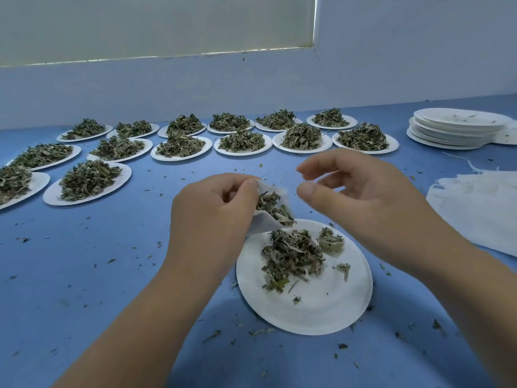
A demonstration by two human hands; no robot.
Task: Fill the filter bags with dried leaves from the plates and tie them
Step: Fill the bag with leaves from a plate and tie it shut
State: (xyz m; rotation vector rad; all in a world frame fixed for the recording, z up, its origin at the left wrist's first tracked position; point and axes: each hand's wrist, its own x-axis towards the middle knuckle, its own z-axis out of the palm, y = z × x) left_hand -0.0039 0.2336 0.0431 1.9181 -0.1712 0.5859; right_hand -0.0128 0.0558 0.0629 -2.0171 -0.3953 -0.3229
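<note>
My left hand (212,211) grips a white filter bag (267,219) by its mouth, tilted over the near paper plate (321,306). Dried leaves (272,207) show in the bag's open mouth. A loose heap of dried leaves (293,252) lies on that plate just below the bag. My right hand (361,200) hovers to the right of the bag, fingers apart and curled, thumb and forefinger close but holding nothing I can see.
Several paper plates heaped with leaves (240,141) stand in rows at the back and left of the blue table (84,275). A stack of used plates (456,128) sits far right. White filter bags (481,208) lie at the right edge. Leaf crumbs are scattered about.
</note>
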